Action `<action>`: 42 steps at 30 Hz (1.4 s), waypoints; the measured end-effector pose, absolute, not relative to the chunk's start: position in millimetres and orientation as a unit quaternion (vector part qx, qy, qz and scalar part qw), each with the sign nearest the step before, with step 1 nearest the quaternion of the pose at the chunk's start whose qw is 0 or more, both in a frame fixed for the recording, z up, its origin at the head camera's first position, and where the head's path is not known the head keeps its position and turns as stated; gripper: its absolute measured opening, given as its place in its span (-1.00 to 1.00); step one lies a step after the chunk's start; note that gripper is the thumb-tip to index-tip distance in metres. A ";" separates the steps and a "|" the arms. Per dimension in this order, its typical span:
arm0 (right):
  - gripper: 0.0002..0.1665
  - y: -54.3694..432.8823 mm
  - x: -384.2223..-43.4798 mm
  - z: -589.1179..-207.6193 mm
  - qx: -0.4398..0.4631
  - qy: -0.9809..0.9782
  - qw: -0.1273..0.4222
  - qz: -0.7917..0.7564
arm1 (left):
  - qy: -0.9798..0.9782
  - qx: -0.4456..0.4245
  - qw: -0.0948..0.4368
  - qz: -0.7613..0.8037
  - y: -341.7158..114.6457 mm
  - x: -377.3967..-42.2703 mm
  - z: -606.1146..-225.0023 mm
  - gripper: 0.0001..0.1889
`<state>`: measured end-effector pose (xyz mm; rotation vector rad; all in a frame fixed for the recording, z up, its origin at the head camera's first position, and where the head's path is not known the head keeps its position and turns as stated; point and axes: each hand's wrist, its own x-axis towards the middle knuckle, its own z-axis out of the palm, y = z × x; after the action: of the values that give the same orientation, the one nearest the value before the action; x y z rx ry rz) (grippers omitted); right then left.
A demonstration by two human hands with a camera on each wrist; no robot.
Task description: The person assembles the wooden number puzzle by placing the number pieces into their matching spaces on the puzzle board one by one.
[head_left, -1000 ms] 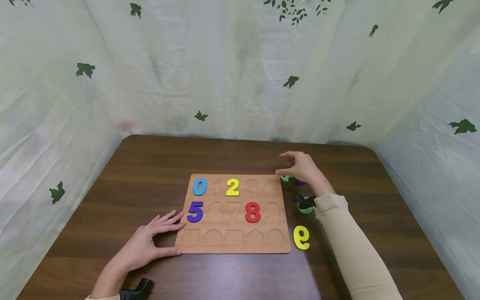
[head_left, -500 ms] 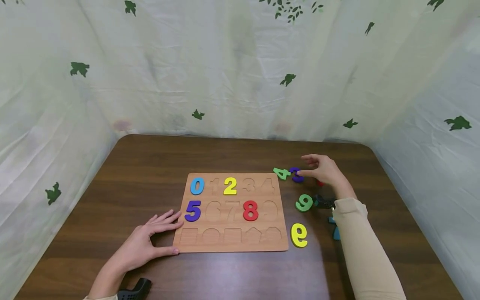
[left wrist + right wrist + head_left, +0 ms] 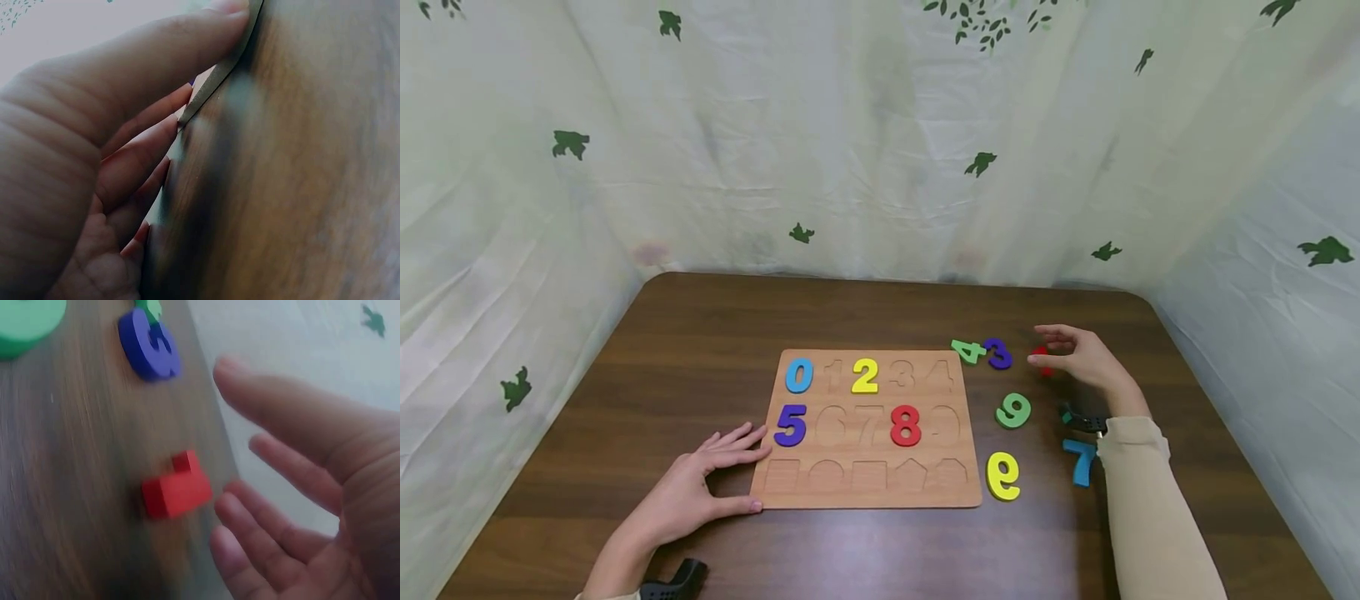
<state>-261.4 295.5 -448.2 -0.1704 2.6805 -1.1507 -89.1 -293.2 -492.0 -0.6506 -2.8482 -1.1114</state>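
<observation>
A wooden number board (image 3: 872, 483) lies on the table, with a blue 0 (image 3: 799, 375), yellow 2 (image 3: 865, 376), purple 5 (image 3: 791, 425) and red 8 (image 3: 906, 426) on it. At its left edge rests my left hand (image 3: 700, 479), fingers spread, thumb near the lower corner; the left wrist view shows the thumb (image 3: 156, 47) along the rim. My right hand (image 3: 1090, 360) hovers by a small red piece (image 3: 178, 490), partly hidden from the head view. In the right wrist view the thumb and fingers are apart, and that piece lies on the table just beyond the fingertips.
Right of the board lie a green 4 (image 3: 968, 352) overlapping its corner, a purple 3 (image 3: 998, 354), a green 9-shaped piece (image 3: 1013, 411), a yellow 6-or-9 piece (image 3: 1002, 477) and a blue 7 (image 3: 1080, 462). A pale curtain (image 3: 880, 167) surrounds the table (image 3: 737, 317).
My right hand has moved right, from the board's far corner past the green 4 and purple 3 to the red piece, uncovering the green 9-shaped piece and the blue 7. My left hand stays put.
</observation>
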 end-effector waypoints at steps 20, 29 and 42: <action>-0.06 327.8 -257.6 -463.4 -0.085 0.900 0.155 -0.398 | -0.911 -0.203 0.001 -0.358 -290.0 -90.8 -491.0 -0.30; -0.05 331.8 -264.5 -465.2 -0.102 0.888 0.179 -0.411 | -0.909 -0.211 0.006 -0.360 -292.6 -91.0 -492.0 -0.29; -0.06 326.7 -265.6 -466.8 -0.088 0.894 0.174 -0.404 | -0.909 -0.213 0.007 -0.357 -293.7 -89.4 -491.0 -0.29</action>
<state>-265.6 326.7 -466.8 -0.2497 2.5345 -1.1453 -89.4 -293.7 -491.0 -0.6671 -2.8445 -1.1183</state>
